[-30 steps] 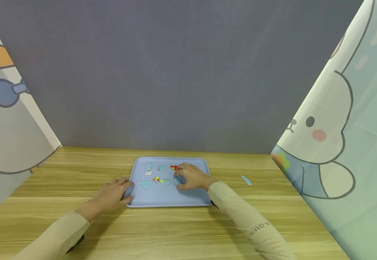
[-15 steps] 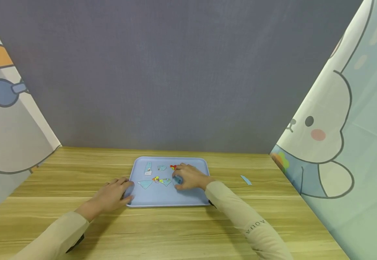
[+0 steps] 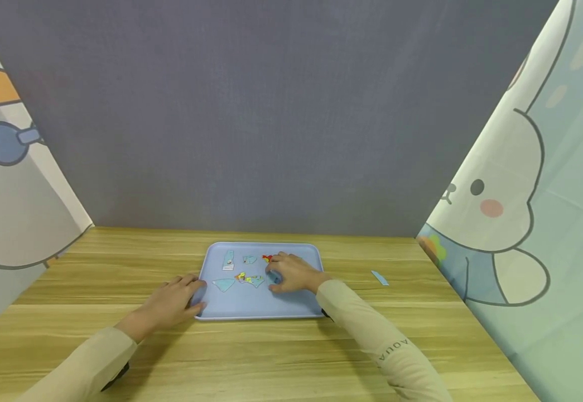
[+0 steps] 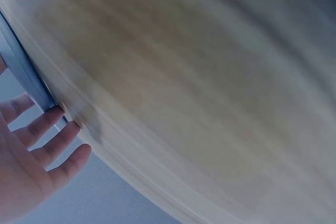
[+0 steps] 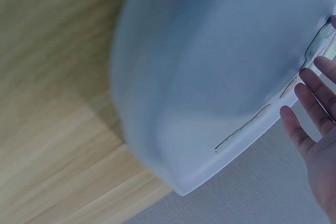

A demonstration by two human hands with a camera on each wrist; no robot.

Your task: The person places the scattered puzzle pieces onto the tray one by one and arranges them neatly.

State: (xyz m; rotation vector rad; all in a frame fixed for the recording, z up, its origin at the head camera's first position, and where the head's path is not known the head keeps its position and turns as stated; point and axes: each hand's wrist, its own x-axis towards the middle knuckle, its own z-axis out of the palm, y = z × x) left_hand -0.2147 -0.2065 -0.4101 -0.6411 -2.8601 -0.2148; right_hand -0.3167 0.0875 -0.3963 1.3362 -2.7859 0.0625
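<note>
A pale blue tray (image 3: 256, 308) lies on the table, bearing several flat, irregular puzzle pieces. At its left rim rests my left hand (image 3: 173, 301), fingers fairly straight, as the left wrist view also shows. My right hand (image 3: 296, 273) is over the tray's right half with fingers and thumb spread. Between them lies a blue piece (image 3: 274, 277), partly covered; contact cannot be told. A red and yellow piece (image 3: 267, 258) shows just beyond the fingertips. To the left lie a yellow patterned piece (image 3: 249, 280), a light blue triangular piece (image 3: 224, 285) and a tall piece (image 3: 228, 260).
One narrow light blue piece (image 3: 379, 278) lies on the wooden table (image 3: 251, 357), right of the tray. A grey panel (image 3: 256, 123) stands behind, with cartoon-printed curtains (image 3: 532, 234) at both sides.
My right hand has shifted slightly left over the tray, and the blue piece between its fingers and thumb has moved a little left. My left hand stays at the rim.
</note>
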